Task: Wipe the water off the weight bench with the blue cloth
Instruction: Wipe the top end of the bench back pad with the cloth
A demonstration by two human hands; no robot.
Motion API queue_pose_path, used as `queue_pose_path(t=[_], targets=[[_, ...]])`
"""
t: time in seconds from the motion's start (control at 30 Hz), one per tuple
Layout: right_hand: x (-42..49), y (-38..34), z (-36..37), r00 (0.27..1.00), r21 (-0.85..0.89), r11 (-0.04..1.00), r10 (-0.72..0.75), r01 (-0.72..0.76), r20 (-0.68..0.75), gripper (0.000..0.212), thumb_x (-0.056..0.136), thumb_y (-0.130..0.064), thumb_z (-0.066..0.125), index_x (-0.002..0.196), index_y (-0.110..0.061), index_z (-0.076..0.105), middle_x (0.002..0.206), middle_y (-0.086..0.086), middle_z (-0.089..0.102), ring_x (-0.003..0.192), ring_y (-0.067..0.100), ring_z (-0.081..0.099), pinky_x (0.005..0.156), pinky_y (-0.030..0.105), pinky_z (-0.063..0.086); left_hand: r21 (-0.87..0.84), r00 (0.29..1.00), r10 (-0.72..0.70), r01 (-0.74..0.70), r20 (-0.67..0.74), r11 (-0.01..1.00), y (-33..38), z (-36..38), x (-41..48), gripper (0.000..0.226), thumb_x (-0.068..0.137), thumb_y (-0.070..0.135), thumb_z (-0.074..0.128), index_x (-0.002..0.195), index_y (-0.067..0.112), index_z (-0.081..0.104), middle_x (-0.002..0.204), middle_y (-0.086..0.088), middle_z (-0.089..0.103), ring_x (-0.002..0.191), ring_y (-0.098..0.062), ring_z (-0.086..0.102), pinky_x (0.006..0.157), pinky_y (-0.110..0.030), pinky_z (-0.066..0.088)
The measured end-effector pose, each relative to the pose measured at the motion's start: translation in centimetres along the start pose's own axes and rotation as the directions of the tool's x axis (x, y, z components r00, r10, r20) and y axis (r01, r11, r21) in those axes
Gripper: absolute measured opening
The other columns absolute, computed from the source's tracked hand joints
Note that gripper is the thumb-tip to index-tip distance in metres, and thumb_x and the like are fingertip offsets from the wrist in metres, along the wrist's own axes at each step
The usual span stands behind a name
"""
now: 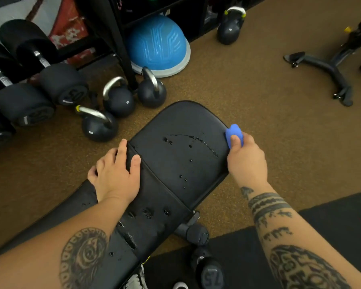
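Observation:
A black padded weight bench (181, 122) runs from the lower left toward the middle of the head view. Water drops and a thin streak (196, 140) lie on its seat pad, and more drops (148, 212) sit on the back pad. My right hand (247, 161) grips a bunched blue cloth (233, 131) at the seat pad's right edge. My left hand (117, 174) rests flat on the bench's left edge at the seam between the pads, holding nothing.
Three kettlebells (117, 99) stand on the brown floor left of the bench, with dumbbells (50, 80) on a rack beyond. A blue balance dome (158, 44) and another kettlebell (230, 28) sit behind. A machine base (329, 69) lies far right. A dumbbell (208, 274) lies under the bench.

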State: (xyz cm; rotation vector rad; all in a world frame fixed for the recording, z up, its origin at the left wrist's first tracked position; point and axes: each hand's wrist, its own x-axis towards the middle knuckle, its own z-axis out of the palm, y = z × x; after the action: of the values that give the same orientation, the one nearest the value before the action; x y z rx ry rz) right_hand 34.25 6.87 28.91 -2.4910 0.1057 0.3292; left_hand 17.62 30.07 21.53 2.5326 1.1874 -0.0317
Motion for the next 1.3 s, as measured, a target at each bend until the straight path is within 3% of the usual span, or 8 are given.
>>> queue_pose_path(t=[0.17, 0.27, 0.37, 0.47, 0.6, 0.77, 1.03, 1.3], targets=[[-2.1, -3.7, -3.0, 0.989, 0.244, 0.968, -0.018, 0.054, -0.149, 0.043, 0.105, -0.046, 0.028, 0.093, -0.020, 0.060, 0.092, 0.005, 0.066, 0.089, 0.026, 0.059, 0.083, 0.039, 0.043, -0.111, 1.000, -0.014, 0.014, 0.005, 0.994, 1.3, -2.3, 1.0, 0.056, 0.100, 0.051, 0.037, 0.152, 0.030, 0.037, 0.160, 0.003, 0.029, 0.149, -0.026, 0.019, 0.119, -0.065, -0.001], [-2.3, -4.7, -3.0, 0.984, 0.619, 0.766, 0.142, -0.177, 0.106, 0.045, 0.102, -0.053, 0.036, 0.089, -0.020, 0.064, 0.084, 0.001, 0.067, 0.070, 0.015, 0.059, 0.066, 0.029, 0.046, -0.178, 0.997, 0.072, -0.069, 0.010, 0.982, 4.0, -2.8, 2.0, 0.062, 0.099, 0.048, 0.040, 0.157, 0.029, 0.025, 0.167, 0.006, 0.013, 0.153, -0.021, 0.007, 0.120, -0.061, -0.005], [-1.9, -3.0, -1.2, 0.999, 0.159, 0.987, -0.038, 0.035, 0.015, 0.047, 0.101, -0.053, 0.037, 0.108, -0.018, 0.067, 0.106, 0.010, 0.063, 0.098, 0.030, 0.059, 0.078, 0.036, 0.042, -0.127, 0.992, 0.060, -0.045, 0.111, 0.991, 5.4, -1.2, 1.9, 0.069, 0.099, 0.055, 0.031, 0.160, 0.033, 0.006, 0.168, 0.007, 0.008, 0.154, -0.022, 0.004, 0.120, -0.060, -0.003], [-1.8, -1.6, -0.4, 0.979, -0.365, 0.922, -0.180, 0.134, -0.097, 0.062, 0.098, -0.061, 0.037, 0.150, -0.029, 0.036, 0.152, 0.008, 0.033, 0.133, 0.036, 0.033, 0.102, 0.052, 0.031, -0.076, 0.998, 0.059, -0.059, -0.002, 0.995, 5.4, -0.3, 1.5, 0.068, 0.098, 0.056, 0.029, 0.159, 0.031, 0.010, 0.166, 0.003, 0.019, 0.151, -0.023, 0.013, 0.120, -0.060, 0.004], [-4.3, -0.8, 0.5, 0.894, -0.190, 0.936, -0.343, 0.297, -0.289, 0.058, 0.098, -0.051, 0.046, 0.149, -0.025, 0.037, 0.162, 0.004, 0.021, 0.147, 0.028, 0.018, 0.112, 0.054, 0.021, -0.050, 0.995, 0.071, -0.075, -0.069, 0.996, 5.4, 0.4, 1.5, 0.067, 0.097, 0.056, 0.028, 0.158, 0.031, 0.015, 0.162, 0.001, 0.027, 0.149, -0.024, 0.020, 0.119, -0.060, 0.009], [-5.8, -0.1, 6.4, 0.920, -0.435, 0.838, -0.389, 0.331, -0.050, 0.084, 0.093, -0.074, 0.028, 0.158, -0.023, 0.013, 0.166, 0.015, 0.001, 0.152, 0.039, -0.001, 0.117, 0.060, 0.012, -0.040, 0.992, 0.083, -0.087, -0.096, 0.995, 5.2, 0.8, 1.4, 0.066, 0.098, 0.055, 0.028, 0.158, 0.031, 0.016, 0.160, 0.000, 0.030, 0.147, -0.025, 0.023, 0.119, -0.061, 0.009], [4.3, -3.2, 4.3, 0.921, -0.375, 0.852, -0.390, 0.366, 0.014, 0.062, 0.100, -0.058, 0.028, 0.152, -0.024, 0.030, 0.139, 0.012, 0.048, 0.116, 0.035, 0.054, 0.089, 0.042, 0.046, -0.045, 0.989, 0.090, -0.096, -0.116, 0.994, 5.2, 1.1, 1.6, 0.066, 0.098, 0.055, 0.031, 0.158, 0.028, 0.020, 0.156, -0.001, 0.035, 0.144, -0.027, 0.027, 0.118, -0.061, 0.011], [-0.6, -0.3, 5.4, 0.943, -0.350, 0.902, -0.310, 0.251, -0.123, 0.061, 0.101, -0.053, 0.033, 0.155, -0.026, 0.025, 0.160, 0.012, 0.024, 0.137, 0.039, 0.035, 0.105, 0.050, 0.037, -0.035, 0.990, 0.099, -0.103, -0.103, 0.994, 5.3, 0.9, 1.4, 0.066, 0.098, 0.054, 0.029, 0.158, 0.028, 0.018, 0.157, -0.001, 0.034, 0.144, -0.027, 0.027, 0.118, -0.061, 0.012]])
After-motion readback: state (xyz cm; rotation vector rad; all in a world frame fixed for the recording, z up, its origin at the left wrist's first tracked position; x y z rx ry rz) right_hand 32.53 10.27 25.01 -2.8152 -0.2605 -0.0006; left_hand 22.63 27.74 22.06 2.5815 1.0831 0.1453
